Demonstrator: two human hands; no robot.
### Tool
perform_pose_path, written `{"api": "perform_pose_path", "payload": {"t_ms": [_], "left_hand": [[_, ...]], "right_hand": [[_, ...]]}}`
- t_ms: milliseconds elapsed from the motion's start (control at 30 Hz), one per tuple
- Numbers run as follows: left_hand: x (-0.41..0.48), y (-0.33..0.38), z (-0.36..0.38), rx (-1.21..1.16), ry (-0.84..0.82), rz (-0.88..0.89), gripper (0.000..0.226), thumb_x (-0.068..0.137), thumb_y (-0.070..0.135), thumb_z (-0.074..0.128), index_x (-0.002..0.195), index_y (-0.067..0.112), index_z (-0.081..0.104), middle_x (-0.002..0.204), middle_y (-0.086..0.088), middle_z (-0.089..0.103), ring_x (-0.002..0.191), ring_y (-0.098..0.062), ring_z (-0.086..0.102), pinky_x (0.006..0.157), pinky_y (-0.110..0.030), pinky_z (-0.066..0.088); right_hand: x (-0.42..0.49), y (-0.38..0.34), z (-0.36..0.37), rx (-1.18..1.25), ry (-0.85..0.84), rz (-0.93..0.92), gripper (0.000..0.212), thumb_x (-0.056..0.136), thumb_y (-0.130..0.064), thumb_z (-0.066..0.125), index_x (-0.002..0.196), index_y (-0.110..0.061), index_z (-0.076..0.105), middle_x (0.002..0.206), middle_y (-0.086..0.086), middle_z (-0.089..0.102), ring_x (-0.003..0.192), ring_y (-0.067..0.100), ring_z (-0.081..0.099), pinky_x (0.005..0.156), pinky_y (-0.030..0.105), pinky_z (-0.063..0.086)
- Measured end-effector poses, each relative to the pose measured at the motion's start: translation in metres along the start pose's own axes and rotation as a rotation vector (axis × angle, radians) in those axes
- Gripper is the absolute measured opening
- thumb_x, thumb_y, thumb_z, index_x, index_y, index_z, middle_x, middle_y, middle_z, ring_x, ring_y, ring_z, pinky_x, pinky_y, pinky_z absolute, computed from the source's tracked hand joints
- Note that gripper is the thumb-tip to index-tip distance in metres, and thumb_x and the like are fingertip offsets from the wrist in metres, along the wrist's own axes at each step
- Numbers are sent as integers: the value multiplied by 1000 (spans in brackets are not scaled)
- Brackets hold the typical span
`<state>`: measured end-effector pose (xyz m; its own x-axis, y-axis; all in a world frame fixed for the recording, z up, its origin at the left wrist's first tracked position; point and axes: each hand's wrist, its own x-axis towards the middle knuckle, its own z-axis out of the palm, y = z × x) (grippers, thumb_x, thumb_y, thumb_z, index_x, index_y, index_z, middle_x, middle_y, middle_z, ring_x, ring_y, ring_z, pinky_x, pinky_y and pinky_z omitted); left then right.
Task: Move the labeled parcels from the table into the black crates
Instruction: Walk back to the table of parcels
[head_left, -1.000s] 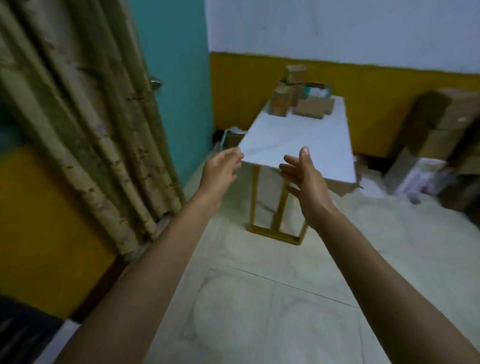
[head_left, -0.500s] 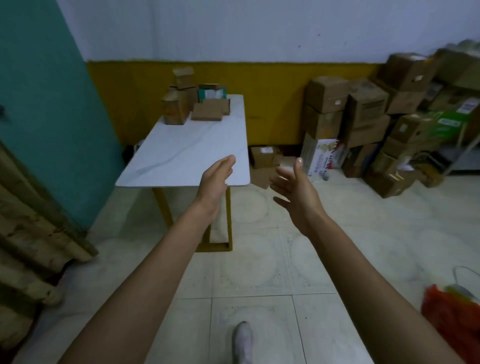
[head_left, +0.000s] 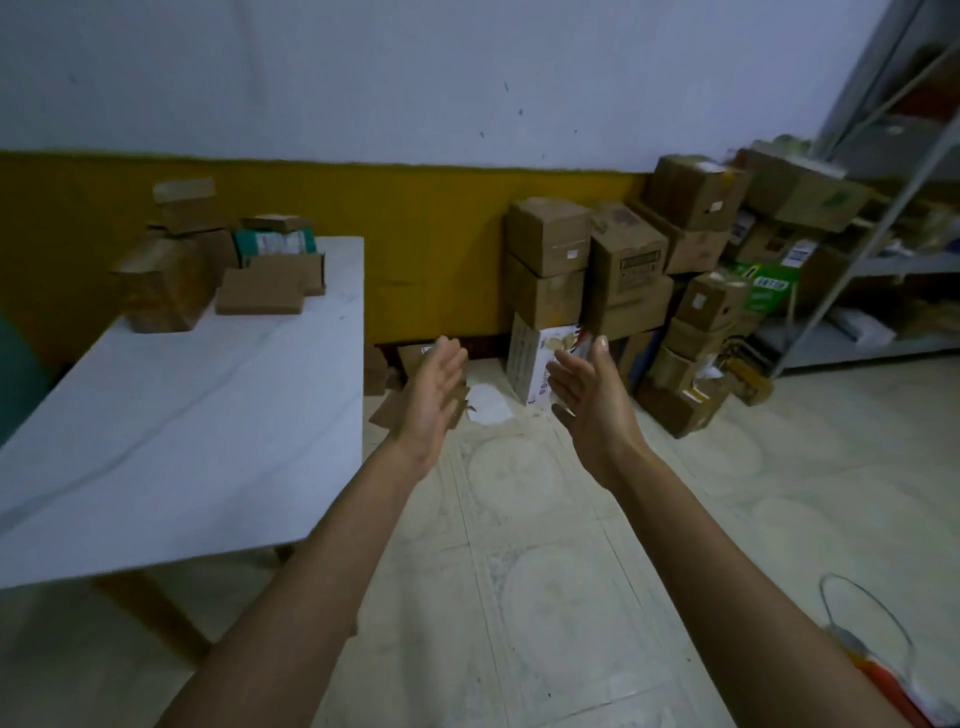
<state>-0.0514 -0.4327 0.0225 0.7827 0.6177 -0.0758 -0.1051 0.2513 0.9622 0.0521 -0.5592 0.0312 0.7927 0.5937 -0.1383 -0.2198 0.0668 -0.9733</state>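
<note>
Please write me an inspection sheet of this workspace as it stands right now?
Surface: white table, near part bare.
Job's things: cardboard parcels clustered at the table's far end; black crates, nothing seen.
Clutter: stacked cartons along the wall, loose paper on the floor.
Grips: left hand and right hand open, palms facing, holding nothing.
Cables: thin wire loop on the floor, right.
Surroundings: metal shelving, tiled floor.

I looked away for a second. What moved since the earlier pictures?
The view swung right: the white marble-look table slid to the left and the stacked brown cardboard boxes by the wall appeared. Nothing was grabbed. The left hand and right hand stay open and empty.
</note>
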Motion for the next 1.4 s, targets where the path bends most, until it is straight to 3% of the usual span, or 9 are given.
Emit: {"api": "perform_pose_path", "payload": {"t_ms": [300, 500, 700, 967, 1100, 1267, 1400], "left_hand": [[159, -4, -22, 7, 177, -27, 64, 100, 51, 2, 147, 20, 33, 151, -2, 37, 141, -20, 30, 117, -45, 16], [281, -10, -52, -51, 364, 1, 54, 104, 38, 7, 146, 21, 34, 151, -4, 39, 140, -21, 32, 116, -45, 16], [401, 7, -76, -159, 539, -6, 51, 102, 35, 12, 145, 25, 36, 149, 1, 41, 138, -18, 35, 114, -42, 20], [474, 16, -153, -283, 799, 26, 50, 103, 36, 13, 146, 22, 33, 151, 0, 37, 140, -19, 32, 115, -42, 19], [503, 10, -204, -356, 997, 82, 47, 101, 39, 27, 130, 9, 49, 143, -4, 48, 136, -23, 39, 109, -41, 27], [546, 13, -284, -389, 1040, 41, 54, 103, 45, 14, 148, 20, 31, 152, -2, 36, 140, -20, 32, 113, -40, 23], [581, 16, -337, -357, 1178, -30, 56, 102, 48, 15, 145, 18, 36, 148, -4, 43, 135, -22, 39, 109, -38, 29]], "right_hand": [[176, -2, 11, 5, -98, 67, 66, 100, -57, 19, 148, -15, 35, 155, 8, 33, 143, 24, 29, 115, 43, 23], [329, 7, 43, 16, -301, 132, 63, 101, -54, 19, 149, -16, 33, 155, 5, 34, 143, 21, 29, 107, 34, 27], [476, -3, 85, 0, -454, 177, 55, 105, -44, 18, 147, -14, 35, 153, 6, 36, 140, 19, 35, 119, 37, 23], [598, -4, 183, -58, -640, 311, 52, 106, -41, 19, 147, -14, 36, 152, 6, 38, 141, 21, 34, 119, 40, 23], [644, 20, 246, -97, -728, 341, 52, 106, -41, 21, 145, -13, 39, 153, 8, 37, 142, 23, 32, 119, 42, 21], [698, 58, 335, -193, -837, 349, 50, 105, -41, 20, 143, -16, 43, 150, 8, 40, 140, 23, 34, 118, 40, 23], [742, 85, 399, -247, -874, 422, 48, 105, -41, 25, 140, -18, 46, 145, 4, 47, 135, 20, 41, 115, 37, 27]]}}
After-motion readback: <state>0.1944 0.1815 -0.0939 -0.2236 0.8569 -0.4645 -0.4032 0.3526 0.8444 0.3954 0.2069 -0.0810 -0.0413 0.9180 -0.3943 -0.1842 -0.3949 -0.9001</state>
